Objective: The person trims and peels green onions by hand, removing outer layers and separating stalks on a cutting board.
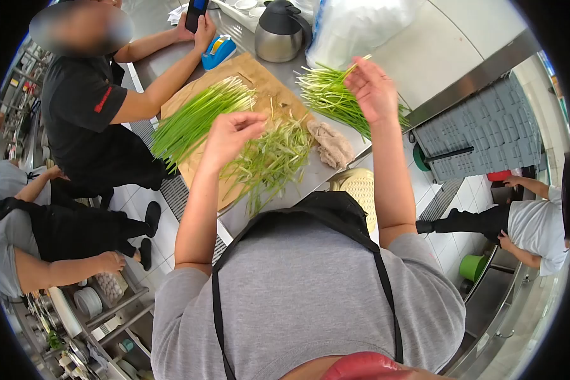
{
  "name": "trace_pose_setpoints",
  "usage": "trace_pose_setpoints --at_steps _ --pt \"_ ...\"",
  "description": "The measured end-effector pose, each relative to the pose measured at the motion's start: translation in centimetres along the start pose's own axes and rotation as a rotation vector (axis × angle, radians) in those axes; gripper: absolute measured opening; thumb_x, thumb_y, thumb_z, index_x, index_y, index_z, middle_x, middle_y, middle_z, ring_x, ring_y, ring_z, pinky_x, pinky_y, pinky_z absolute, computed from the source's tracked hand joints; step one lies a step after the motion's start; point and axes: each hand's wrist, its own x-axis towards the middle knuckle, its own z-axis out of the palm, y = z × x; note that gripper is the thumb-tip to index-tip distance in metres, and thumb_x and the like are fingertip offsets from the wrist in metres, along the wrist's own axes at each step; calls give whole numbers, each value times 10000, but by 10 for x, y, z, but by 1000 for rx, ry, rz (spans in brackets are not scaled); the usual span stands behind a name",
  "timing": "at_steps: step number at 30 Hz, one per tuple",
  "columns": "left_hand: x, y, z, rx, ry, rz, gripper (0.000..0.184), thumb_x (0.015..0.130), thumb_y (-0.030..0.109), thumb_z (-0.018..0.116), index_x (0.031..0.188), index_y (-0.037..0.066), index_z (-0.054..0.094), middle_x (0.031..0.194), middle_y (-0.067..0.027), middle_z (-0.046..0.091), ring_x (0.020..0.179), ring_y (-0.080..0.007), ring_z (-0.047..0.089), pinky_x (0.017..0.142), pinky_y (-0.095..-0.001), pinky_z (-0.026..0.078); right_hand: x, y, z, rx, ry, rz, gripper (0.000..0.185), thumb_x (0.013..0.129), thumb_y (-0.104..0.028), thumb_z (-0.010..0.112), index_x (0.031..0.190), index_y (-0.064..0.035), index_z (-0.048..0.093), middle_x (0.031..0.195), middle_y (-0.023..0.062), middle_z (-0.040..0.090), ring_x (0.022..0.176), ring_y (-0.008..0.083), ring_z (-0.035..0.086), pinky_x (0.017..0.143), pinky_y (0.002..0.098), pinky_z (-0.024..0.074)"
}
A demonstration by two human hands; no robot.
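Note:
Over the right-hand bunch of chives [326, 90], my right hand [373, 92] is partly curled and slightly blurred, with a thin pale stalk crossing at its fingertips. My left hand [237, 136] hangs over the brown cardboard [253, 69], thumb and fingers pinched together; whatever may be between them is too small to see. A larger bunch of chives [202, 117], white ends pointing away from me, lies left of that hand. Just right of it and below spreads a loose heap of limp, yellowish-green trimmings [272, 155].
A crumpled beige cloth [331, 144] rests at the table's near right edge. Farther back stand a blue tape dispenser [219, 52], a steel jug [283, 31] and a clear plastic bag [354, 31]. A co-worker [82, 95] at left holds a phone [196, 16]. Other people stand at both sides.

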Motion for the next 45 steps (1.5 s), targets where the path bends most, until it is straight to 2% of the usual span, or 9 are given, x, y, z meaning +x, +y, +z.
trace_pose_setpoints --at_steps 2,8,11,21,28,31,34,40,45 --pt "4 0 20 53 60 121 184 767 120 620 884 -20 638 706 -30 618 617 -63 535 588 -193 434 -5 11 7 -32 -51 57 134 800 -96 584 882 9 602 732 57 600 646 147 590 595 279 495" --pt "15 18 21 65 62 -65 188 735 119 663 862 -1 595 742 -23 611 657 -55 531 606 -180 418 -28 47 28 -71 -99 280 127 783 -120 617 841 -7 616 722 30 596 622 115 571 579 248 472" --pt "17 16 30 -219 58 2 218 718 105 685 850 16 536 728 -28 606 644 -56 539 584 -190 424 -32 61 30 -100 -130 315 128 776 -128 628 832 -13 620 719 28 592 610 108 561 561 231 451" --pt "10 6 30 -382 -7 -85 324 694 -14 671 887 46 417 701 -107 616 613 -124 587 550 -205 459 -20 54 27 27 60 86 128 761 -78 619 864 -2 612 688 -12 562 550 42 452 490 193 350" --pt "11 11 29 -453 -1 -89 356 679 -27 674 897 39 400 664 -98 606 580 -126 575 523 -215 445 -46 65 38 -330 -183 339 131 754 -130 634 838 -30 624 688 -24 569 560 39 451 515 180 345" --pt "10 11 28 -382 -20 -86 379 667 -25 683 907 37 397 653 -92 601 567 -125 571 512 -214 436 -44 76 32 -366 -299 305 122 754 -142 635 816 -39 616 694 -30 567 593 42 470 531 178 347" --pt "8 16 28 -311 -41 -94 374 667 -39 674 905 45 399 662 -94 603 554 -121 558 503 -209 422 -42 81 32 -198 -280 312 123 757 -144 629 829 -49 599 721 -29 563 618 50 476 559 199 360" --pt "4 13 27 -324 -3 -136 358 667 -44 674 886 53 408 650 -87 601 535 -118 546 488 -205 410 -27 70 32 177 125 105 132 761 -134 615 868 -59 593 732 -34 543 599 64 455 591 249 374" --pt "5 3 25 -351 -18 -151 359 667 -42 674 871 63 398 648 -89 602 518 -115 533 472 -204 399 -55 88 36 -240 -171 338 179 730 -147 658 859 -30 617 685 -27 553 570 41 422 517 184 307"
